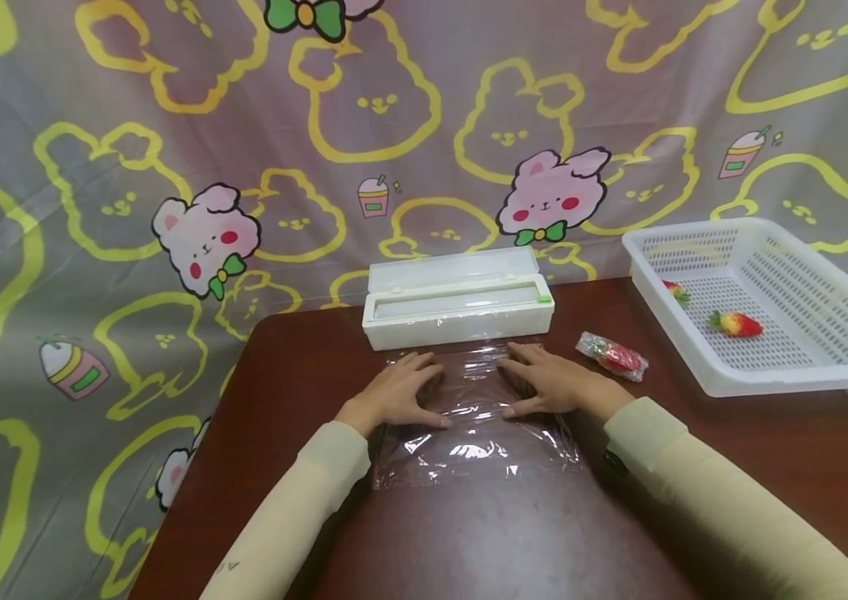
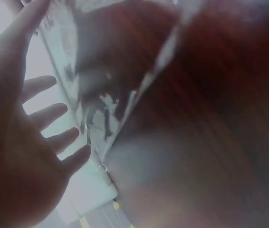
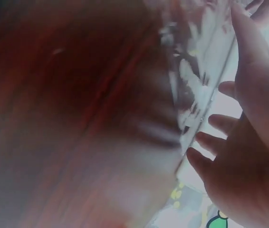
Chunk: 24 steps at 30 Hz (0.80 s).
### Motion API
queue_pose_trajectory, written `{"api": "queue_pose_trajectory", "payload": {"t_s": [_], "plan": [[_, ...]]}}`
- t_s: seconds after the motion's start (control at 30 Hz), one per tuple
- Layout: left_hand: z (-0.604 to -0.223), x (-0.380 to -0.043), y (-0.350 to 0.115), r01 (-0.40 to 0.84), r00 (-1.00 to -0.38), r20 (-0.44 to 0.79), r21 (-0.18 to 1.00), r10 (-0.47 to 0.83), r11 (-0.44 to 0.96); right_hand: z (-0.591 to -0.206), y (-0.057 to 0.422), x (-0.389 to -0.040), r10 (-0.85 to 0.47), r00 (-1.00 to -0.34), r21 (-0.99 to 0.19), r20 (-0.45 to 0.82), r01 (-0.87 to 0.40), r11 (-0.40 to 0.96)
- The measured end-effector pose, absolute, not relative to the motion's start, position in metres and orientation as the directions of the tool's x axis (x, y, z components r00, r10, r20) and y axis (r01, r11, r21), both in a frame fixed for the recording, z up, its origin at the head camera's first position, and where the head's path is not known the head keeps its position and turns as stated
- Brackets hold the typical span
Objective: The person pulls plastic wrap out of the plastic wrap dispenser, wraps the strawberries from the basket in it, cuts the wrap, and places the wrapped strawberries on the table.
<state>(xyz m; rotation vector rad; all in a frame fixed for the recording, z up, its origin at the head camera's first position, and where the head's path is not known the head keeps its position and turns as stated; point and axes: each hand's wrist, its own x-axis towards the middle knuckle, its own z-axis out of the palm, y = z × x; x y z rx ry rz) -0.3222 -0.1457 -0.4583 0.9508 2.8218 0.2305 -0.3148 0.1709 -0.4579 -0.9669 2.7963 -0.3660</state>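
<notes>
Cream sleeves (image 1: 296, 508) nearest; our L hand (image 1: 397, 392) & R hand (image 1: 562, 383), fingers spread apart. Clear film (image 1: 472, 437) btwn them runs from white box (image 1: 461, 328) twd us, long axis unclear; brown table (image 1: 243, 458) below, patterned curtain (image 1: 424, 92) behind.

In the head view, the basket (image 1: 769, 382) is cut off at the right edge, its wall partly hiding the left strawberry (image 1: 673, 288). Both wrist views blur the bench (image 3: 77, 118) and crop the clear film (image 2: 98, 124) at the top; glare may mask creases.
</notes>
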Motion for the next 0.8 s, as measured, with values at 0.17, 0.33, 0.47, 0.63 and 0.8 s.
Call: {"api": "queue_pose_trajectory", "payload": {"t_s": [0.17, 0.33, 0.47, 0.63, 0.8], "plan": [[-0.462, -0.317, -0.145, 0.591, -0.770, -0.180, 0.165, 0.613, 0.790, -0.464, 0.176, -0.311, -0.635, -0.763, -0.249, -0.123, -0.596, 0.764], [-0.464, -0.316, -0.147, 0.592, -0.769, -0.205, 0.131, 0.606, 0.795, -0.466, 0.177, -0.311, -0.643, -0.759, -0.233, -0.103, -0.610, 0.758], [-0.464, -0.314, -0.150, 0.585, -0.773, -0.208, 0.131, 0.599, 0.801, -0.466, 0.178, -0.311, -0.640, -0.761, -0.241, -0.108, -0.605, 0.759], [-0.464, -0.315, -0.150, 0.590, -0.771, -0.192, 0.142, 0.607, 0.795, -0.467, 0.180, -0.313, -0.645, -0.757, -0.239, -0.104, -0.610, 0.755], [-0.464, -0.315, -0.148, 0.594, -0.767, -0.186, 0.153, 0.614, 0.789, -0.467, 0.185, -0.313, -0.652, -0.753, -0.252, -0.089, -0.616, 0.746]]}}
